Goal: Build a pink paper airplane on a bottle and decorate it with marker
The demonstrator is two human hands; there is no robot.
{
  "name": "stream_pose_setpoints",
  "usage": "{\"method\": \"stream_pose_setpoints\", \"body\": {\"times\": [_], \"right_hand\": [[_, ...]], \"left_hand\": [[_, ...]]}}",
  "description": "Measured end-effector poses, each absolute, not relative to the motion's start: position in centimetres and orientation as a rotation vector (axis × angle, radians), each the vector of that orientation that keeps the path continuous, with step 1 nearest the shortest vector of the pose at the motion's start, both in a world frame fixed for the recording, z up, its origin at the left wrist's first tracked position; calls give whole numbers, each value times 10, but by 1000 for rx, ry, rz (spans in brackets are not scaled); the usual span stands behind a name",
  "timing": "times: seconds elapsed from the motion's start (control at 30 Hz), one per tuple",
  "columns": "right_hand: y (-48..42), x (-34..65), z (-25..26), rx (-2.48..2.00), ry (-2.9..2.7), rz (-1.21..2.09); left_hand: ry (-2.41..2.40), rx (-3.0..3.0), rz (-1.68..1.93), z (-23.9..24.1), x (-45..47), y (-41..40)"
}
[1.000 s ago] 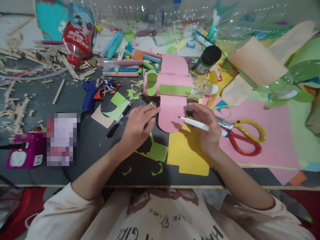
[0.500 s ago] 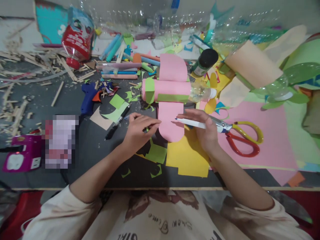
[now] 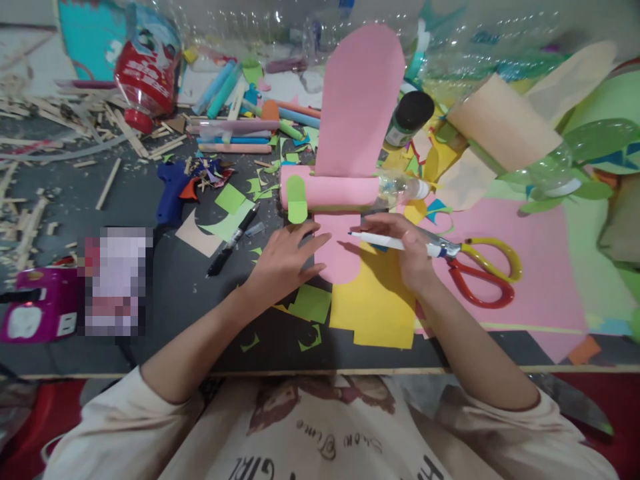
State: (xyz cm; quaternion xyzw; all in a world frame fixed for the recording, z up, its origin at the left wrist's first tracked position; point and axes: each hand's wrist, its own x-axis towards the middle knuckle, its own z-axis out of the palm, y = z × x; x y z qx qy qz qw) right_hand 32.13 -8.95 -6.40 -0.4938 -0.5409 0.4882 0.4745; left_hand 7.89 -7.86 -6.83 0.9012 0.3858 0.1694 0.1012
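A plastic bottle wrapped in pink paper [image 3: 345, 191] lies sideways in front of me, its transparent neck [image 3: 400, 187] to the right. One rounded pink paper wing [image 3: 360, 100] rises on its far side; the near wing [image 3: 337, 257] lies toward me. A small green paper flap [image 3: 297, 200] sits at the bottle's left end. My left hand [image 3: 285, 257] is open, fingers spread, with fingertips at the left edge of the near wing. My right hand [image 3: 416, 257] grips a white marker pen [image 3: 383, 241], its blue tip pointing left just over that wing.
Scissors [image 3: 487, 273] lie right of my right hand on pink paper [image 3: 540, 247]. Yellow paper [image 3: 373, 307] is beneath the near wing. A black pen [image 3: 233, 243], blue glue gun [image 3: 173, 193] and phone [image 3: 117, 280] lie left. A dark-capped jar [image 3: 410, 119] stands behind.
The pink-wrapped bottle has rolled so its far wing stands up higher and its green flap hangs nearer me. My left fingers have spread out. My right hand still grips the marker pen.
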Motion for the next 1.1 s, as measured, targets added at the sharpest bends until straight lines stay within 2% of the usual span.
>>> {"method": "stream_pose_setpoints", "body": {"times": [0.13, 0.37, 0.57, 0.77, 0.97, 1.1], "right_hand": [[-86, 320, -62, -1207, -1299, 1101], [-86, 318, -68, -1260, -1383, 1202], [-87, 315, -66, -1182, -1292, 1234], [-89, 316, -63, -1191, -1163, 1119], [-86, 319, -59, -1190, -1160, 1185], [-83, 320, -58, -1241, -1142, 1157]], "left_hand": [[1214, 2615, 492, -68, 80, -82], [1298, 2584, 523, -70, 80, -84], [1320, 2540, 371, -68, 75, -80], [1303, 2456, 299, -64, 75, -77], [1372, 2305, 131, -53, 81, -74], [1375, 2285, 144, -53, 81, -75]]}}
